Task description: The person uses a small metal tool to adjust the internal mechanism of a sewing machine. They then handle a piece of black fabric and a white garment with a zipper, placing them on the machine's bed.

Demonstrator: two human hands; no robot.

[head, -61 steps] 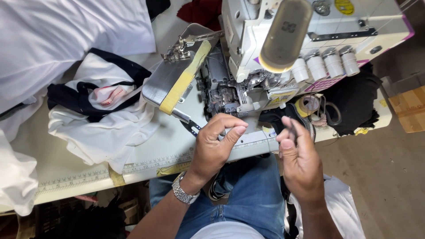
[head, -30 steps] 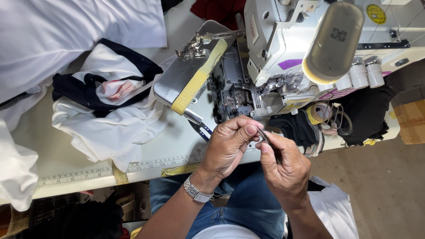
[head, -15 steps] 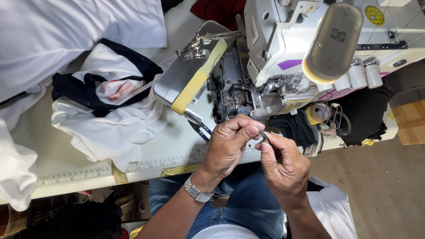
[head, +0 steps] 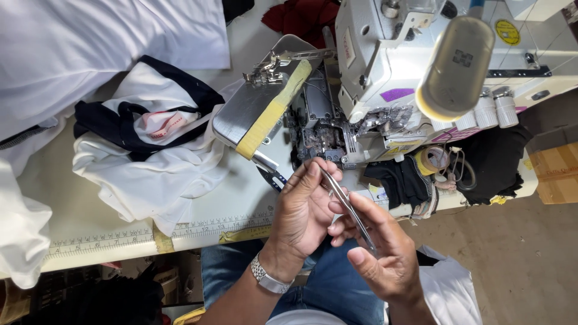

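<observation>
- There, the right hand [head: 385, 253] had its thumb and fingers closed round a pair of slim metal tweezers [head: 348, 204], which slanted up and left from its grip.
- The tips of the tweezers lay against the curled fingertips of the left hand [head: 304, 210]; that hand was half closed, and whether it pinched anything I could not tell.
- Both hands hung just in front of the sewing machine [head: 385, 72], over the near edge of the table [head: 241, 207] and above the person's lap.
- Against half a second before, hands and tweezers had hardly shifted; two seconds before, the hands had been apart, the right one lower and further right.
- I counted one pair of tweezers, one machine, one wristwatch [head: 270, 279] on the left wrist, and one white-and-navy garment [head: 150, 156] heaped to the left.
</observation>
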